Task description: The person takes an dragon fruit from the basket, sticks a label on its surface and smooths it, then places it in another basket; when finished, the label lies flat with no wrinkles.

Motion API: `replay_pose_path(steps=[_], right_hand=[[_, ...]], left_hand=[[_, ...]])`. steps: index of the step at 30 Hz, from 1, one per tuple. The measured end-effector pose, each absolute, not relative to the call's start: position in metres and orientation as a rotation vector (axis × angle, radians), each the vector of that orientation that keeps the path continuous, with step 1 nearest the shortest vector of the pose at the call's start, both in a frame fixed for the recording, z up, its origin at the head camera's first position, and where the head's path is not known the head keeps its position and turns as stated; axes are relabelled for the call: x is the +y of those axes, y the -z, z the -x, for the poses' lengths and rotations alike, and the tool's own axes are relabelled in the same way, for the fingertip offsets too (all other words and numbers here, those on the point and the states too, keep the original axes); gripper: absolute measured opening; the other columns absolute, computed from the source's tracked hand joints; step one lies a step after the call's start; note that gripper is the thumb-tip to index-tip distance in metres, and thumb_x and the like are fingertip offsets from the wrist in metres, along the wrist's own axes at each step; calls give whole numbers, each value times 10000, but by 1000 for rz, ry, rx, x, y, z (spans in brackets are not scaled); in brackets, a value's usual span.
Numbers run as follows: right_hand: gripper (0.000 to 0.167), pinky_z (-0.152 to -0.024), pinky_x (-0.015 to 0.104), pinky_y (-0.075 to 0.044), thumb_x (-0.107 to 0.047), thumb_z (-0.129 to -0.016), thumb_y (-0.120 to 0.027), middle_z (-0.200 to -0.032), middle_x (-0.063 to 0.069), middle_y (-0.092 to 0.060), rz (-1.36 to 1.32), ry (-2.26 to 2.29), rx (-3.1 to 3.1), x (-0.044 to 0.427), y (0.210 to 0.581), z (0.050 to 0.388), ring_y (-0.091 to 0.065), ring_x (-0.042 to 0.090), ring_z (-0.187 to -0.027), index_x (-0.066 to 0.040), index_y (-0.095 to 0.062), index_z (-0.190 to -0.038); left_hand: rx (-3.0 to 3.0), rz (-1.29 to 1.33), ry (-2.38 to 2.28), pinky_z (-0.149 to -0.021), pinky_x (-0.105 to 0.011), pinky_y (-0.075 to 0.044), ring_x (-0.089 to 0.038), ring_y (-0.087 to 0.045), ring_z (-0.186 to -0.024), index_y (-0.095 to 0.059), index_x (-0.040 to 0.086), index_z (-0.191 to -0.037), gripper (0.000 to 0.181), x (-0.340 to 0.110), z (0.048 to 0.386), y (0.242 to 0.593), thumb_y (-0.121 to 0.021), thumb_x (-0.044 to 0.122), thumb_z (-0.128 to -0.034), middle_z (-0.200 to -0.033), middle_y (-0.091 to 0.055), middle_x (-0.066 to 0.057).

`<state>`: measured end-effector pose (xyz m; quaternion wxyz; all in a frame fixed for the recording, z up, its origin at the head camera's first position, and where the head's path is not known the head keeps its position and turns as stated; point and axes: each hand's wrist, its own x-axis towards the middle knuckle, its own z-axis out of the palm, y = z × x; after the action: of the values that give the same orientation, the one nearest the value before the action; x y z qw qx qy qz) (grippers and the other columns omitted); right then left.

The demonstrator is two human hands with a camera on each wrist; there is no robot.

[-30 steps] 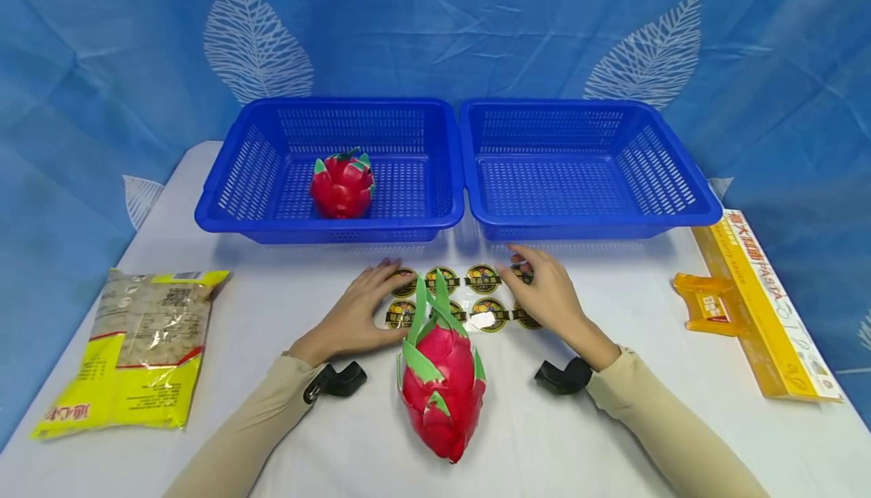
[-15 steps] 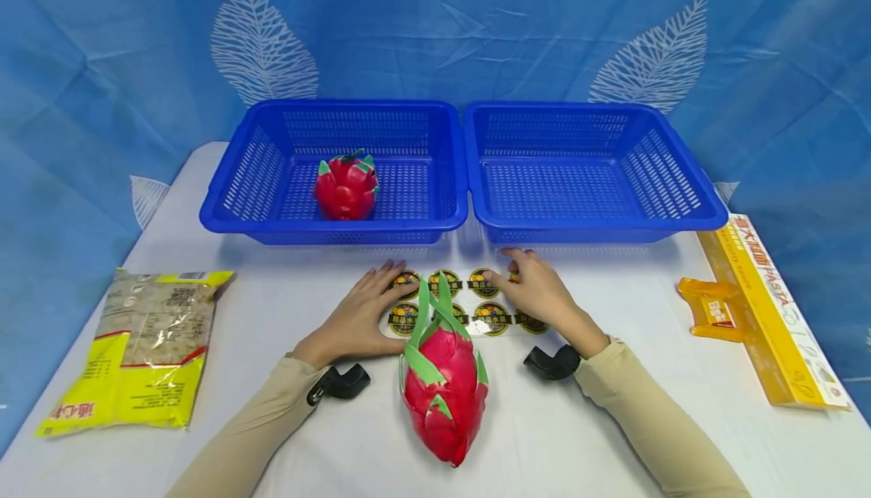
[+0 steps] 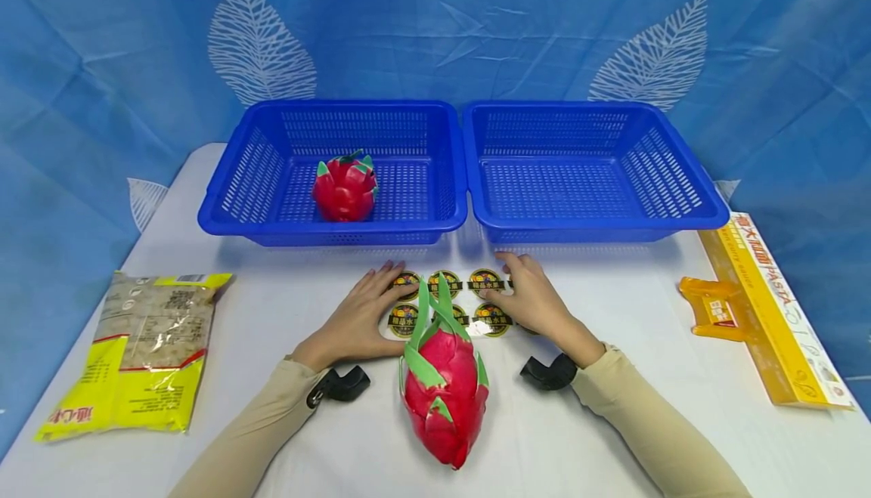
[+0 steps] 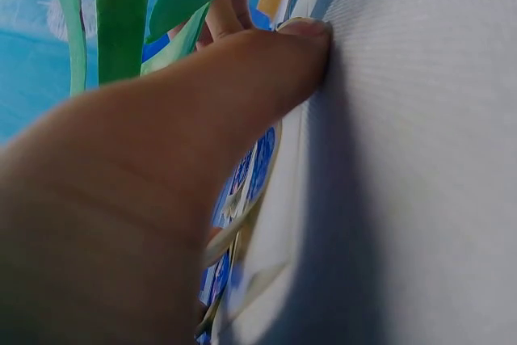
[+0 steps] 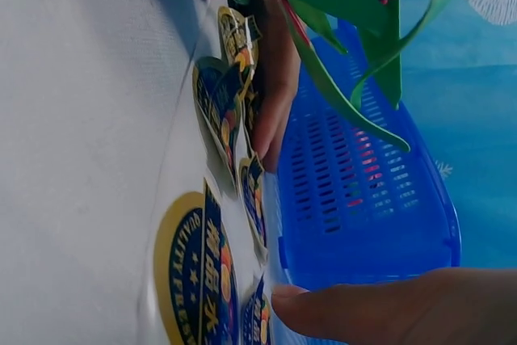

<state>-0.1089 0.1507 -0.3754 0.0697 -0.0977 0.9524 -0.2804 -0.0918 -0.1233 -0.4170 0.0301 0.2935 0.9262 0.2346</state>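
Note:
A sheet of round black-and-gold stickers [image 3: 486, 281] lies flat on the table, partly covered by the hands and a dragon fruit's green leaves. My left hand [image 3: 357, 320] rests with spread fingers on the sheet's left end, its thumb on the table beside the leaves. Over the right part is my right hand [image 3: 537, 301], index finger extended and thumb at a sticker; in the right wrist view a fingertip [image 5: 291, 300] is close to a sticker [image 5: 198, 272]. The red dragon fruit [image 3: 445, 392] lies in front of the sheet, between the forearms.
Behind the hands stand two blue baskets [image 3: 327, 229] [image 3: 599, 223], the left one holding another dragon fruit [image 3: 345, 190]. A yellow bag [image 3: 146, 354] lies at the left. At the right are a pasta box [image 3: 782, 317] and an orange dispenser [image 3: 711, 309].
My right hand has moved left along the sheet, its thumb and index finger now farther from the right end. The left hand has stayed nearly still on the sheet.

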Motion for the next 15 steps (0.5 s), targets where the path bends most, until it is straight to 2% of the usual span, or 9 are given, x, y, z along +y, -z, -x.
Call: replay_pose_path(steps=[10,15], right_hand=[[748,-886,477,-436,-296,-772,-694,-1091,188,-584,284,955,2814,148,376,108,-515,336,-1065,-16,-333,-1364],[764,-890,481,-446,-268,-773,-696,-1113,206,-576,268,1017,2798,148,377,108,-546,343,-1054,-13,-303,-1376]], left_hand=[[2856,-913,-722,-1141,-460,-133,-301,-145,-1402,-401,205,-1365,862,-123,92,416,-688,561,-634,-1497,-232,-119],[2856,-913,-717,-1143,-455,-130,-300,-147,-1402,-402,200,-1364,862,-123,92,416,-689,561,-635,-1495,-237,-121]])
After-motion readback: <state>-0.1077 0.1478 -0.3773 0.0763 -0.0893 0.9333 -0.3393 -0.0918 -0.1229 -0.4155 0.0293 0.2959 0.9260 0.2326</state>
